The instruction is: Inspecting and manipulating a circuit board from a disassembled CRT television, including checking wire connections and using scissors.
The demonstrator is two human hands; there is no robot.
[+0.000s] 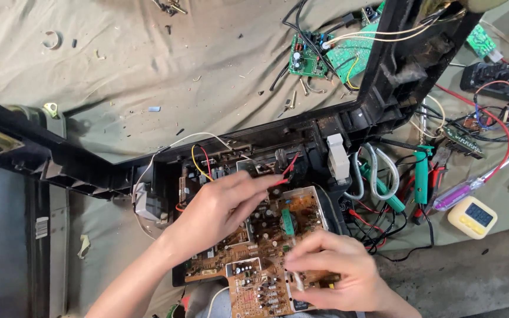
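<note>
Left hand (216, 209) reaching over the brown circuit board (266, 247), fingers spread, tips at a red wire (287, 171). Right hand (337, 274) pinched on a small white part (296, 281) at the board's near edge. White barcode label (42, 227) on the grey panel (1, 235) at left. Olive cloth (148, 65) covering the floor, 2 green boards (325, 56) at its far edge, yellow meter (472, 217) toward the right edge.
</note>
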